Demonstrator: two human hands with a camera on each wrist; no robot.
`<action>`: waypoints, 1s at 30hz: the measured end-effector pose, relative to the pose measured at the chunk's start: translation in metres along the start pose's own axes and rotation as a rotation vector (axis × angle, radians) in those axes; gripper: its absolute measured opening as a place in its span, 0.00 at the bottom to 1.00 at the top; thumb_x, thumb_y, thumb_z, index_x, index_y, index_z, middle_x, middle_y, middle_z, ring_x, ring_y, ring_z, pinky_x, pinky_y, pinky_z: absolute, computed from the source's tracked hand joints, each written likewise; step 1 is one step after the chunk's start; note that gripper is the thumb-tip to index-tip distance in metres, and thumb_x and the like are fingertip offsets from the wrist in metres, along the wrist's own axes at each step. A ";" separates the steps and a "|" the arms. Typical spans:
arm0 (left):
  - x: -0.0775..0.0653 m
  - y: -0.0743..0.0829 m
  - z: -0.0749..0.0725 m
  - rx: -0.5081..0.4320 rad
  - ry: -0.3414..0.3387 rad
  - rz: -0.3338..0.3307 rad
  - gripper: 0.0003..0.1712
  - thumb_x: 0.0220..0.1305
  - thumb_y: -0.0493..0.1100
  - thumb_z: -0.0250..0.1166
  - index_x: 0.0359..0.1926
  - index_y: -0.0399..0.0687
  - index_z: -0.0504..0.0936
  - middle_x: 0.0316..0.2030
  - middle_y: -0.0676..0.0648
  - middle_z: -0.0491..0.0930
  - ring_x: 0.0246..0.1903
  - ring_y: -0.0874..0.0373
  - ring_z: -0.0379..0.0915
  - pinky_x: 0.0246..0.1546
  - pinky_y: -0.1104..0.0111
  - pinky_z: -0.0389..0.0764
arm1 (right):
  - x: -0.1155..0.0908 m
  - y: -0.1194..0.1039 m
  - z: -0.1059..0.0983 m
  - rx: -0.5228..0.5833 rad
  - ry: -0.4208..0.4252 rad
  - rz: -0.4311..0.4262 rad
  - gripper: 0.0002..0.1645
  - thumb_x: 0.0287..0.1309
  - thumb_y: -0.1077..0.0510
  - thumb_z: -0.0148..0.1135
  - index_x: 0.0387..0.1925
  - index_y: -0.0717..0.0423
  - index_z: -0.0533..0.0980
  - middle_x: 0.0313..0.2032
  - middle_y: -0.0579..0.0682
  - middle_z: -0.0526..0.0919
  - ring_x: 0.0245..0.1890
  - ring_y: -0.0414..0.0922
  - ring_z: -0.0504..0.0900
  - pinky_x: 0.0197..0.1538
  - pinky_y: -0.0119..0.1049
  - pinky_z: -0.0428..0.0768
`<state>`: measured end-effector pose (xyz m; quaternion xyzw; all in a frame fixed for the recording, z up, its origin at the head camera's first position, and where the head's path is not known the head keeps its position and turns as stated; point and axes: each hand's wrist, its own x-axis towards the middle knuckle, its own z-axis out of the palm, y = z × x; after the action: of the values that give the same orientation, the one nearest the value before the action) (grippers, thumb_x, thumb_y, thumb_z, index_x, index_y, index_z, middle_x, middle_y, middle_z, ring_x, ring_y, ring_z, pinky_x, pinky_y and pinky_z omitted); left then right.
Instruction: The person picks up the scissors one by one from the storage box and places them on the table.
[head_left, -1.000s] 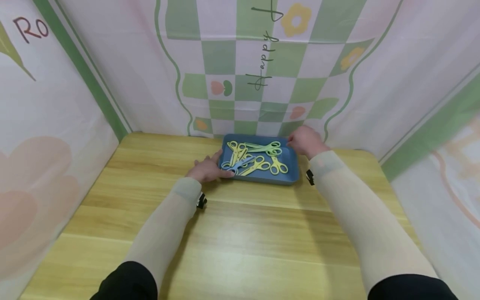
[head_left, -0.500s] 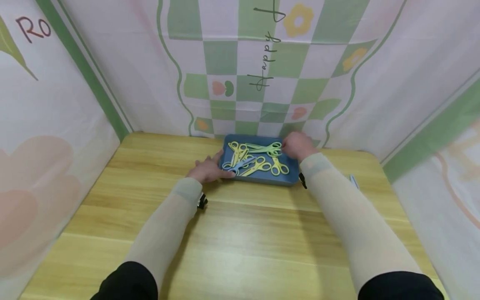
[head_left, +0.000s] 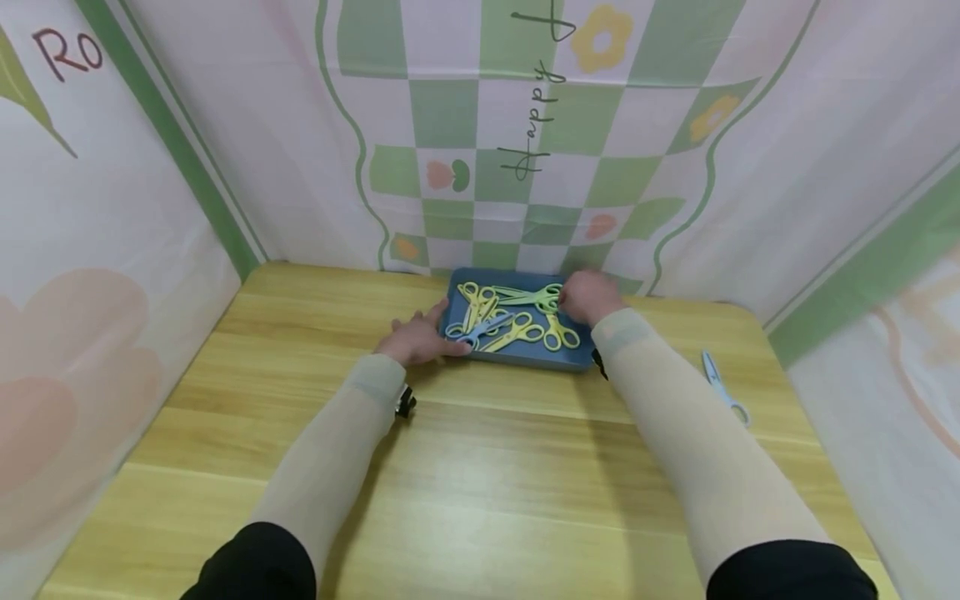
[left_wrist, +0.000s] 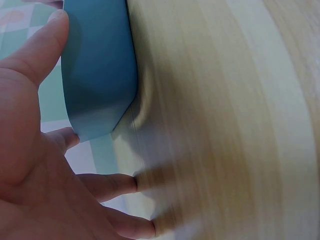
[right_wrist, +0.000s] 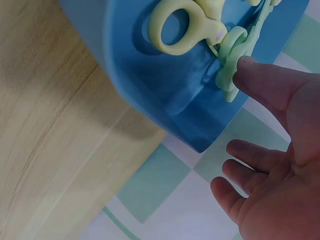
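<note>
In the head view a blue tray [head_left: 525, 363] holds several small scissors. My left hand [head_left: 415, 338] steadies its left end, fingers spread; the left wrist view has the thumb on the rim and a finger at the tray's corner [left_wrist: 87, 125]. My right hand [head_left: 591, 297] is over the tray's right end and pinches the handle of the green scissors [head_left: 528, 296]. In the right wrist view the thumb lies on that green handle [right_wrist: 232, 67]; the index finger is hidden. Yellow scissors [head_left: 558, 333] lie beside them. Blue scissors [head_left: 480, 329] lie at the tray's left.
Another pair of light blue scissors [head_left: 723, 387] lies on the wooden table [head_left: 480, 483], right of my right forearm. A patterned cloth [head_left: 495, 179] hangs right behind the tray. More yellow scissors [head_left: 474, 307] overlap in the tray's left half.
My right hand has moved left and down from the tray's back right edge to the green scissors' handle. The light blue scissors on the table have come into view. The left hand stays put.
</note>
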<state>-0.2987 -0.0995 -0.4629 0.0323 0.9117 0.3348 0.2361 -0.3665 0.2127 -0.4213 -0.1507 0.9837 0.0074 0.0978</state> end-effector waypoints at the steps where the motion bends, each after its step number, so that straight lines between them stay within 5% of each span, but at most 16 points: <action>1: 0.000 0.000 0.000 0.001 0.000 -0.001 0.64 0.52 0.73 0.69 0.78 0.77 0.36 0.78 0.39 0.33 0.71 0.28 0.20 0.63 0.31 0.31 | 0.000 -0.001 0.000 -0.003 0.001 0.004 0.12 0.63 0.55 0.64 0.45 0.54 0.87 0.49 0.57 0.84 0.51 0.59 0.78 0.57 0.57 0.72; 17: -0.003 0.002 -0.002 0.001 -0.002 -0.015 0.63 0.53 0.73 0.68 0.79 0.77 0.37 0.78 0.38 0.33 0.71 0.28 0.19 0.63 0.30 0.32 | 0.002 -0.004 0.004 0.039 -0.043 0.069 0.15 0.63 0.57 0.60 0.48 0.53 0.86 0.57 0.64 0.75 0.61 0.66 0.66 0.61 0.65 0.63; 30: -0.003 0.003 -0.002 -0.010 -0.011 -0.018 0.63 0.53 0.72 0.69 0.78 0.78 0.37 0.77 0.38 0.32 0.70 0.26 0.18 0.62 0.29 0.32 | -0.001 0.001 -0.004 0.038 -0.002 -0.055 0.11 0.63 0.58 0.60 0.41 0.51 0.87 0.52 0.56 0.80 0.63 0.63 0.63 0.61 0.66 0.62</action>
<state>-0.2970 -0.0994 -0.4582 0.0245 0.9089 0.3371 0.2442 -0.3670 0.2133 -0.4174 -0.1760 0.9790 -0.0140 0.1019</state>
